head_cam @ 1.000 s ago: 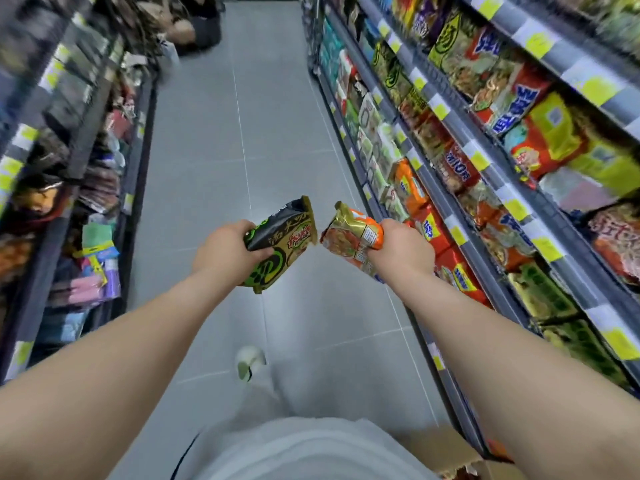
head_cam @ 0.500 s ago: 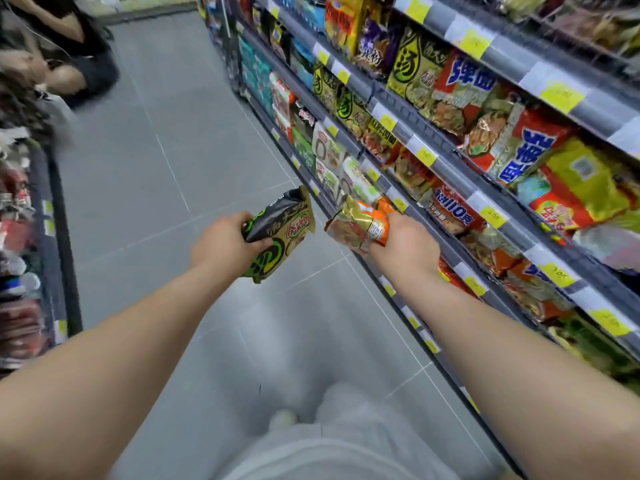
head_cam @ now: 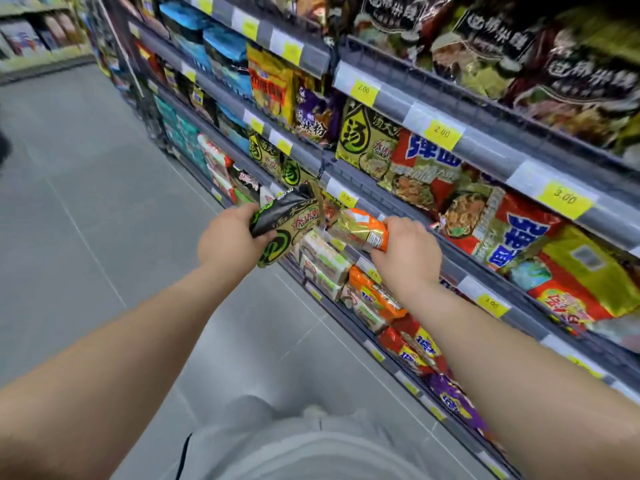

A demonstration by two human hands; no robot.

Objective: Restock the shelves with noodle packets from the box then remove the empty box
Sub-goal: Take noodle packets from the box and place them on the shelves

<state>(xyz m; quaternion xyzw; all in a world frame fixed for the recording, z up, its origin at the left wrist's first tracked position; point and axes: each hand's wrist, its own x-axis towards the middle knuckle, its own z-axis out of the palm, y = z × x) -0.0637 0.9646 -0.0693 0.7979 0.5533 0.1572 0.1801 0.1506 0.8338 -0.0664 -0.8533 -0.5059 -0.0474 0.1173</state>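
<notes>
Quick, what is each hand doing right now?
Left hand: closed, holding a black, gold and green noodle packet.
Right hand: closed, holding a shiny gold and orange noodle packet.

Both arms outstretched
The left hand [head_cam: 230, 244] grips a dark packet [head_cam: 291, 220]; the right hand [head_cam: 407, 252] beside it, an orange packet [head_cam: 363, 230]

Grey floor tiles [head_cam: 86, 237] stretch down the aisle. Yellow price tags [head_cam: 441, 133] on the right read 2.00 and 3.00. A blurred far display [head_cam: 31, 39] is at the aisle's end.
</notes>
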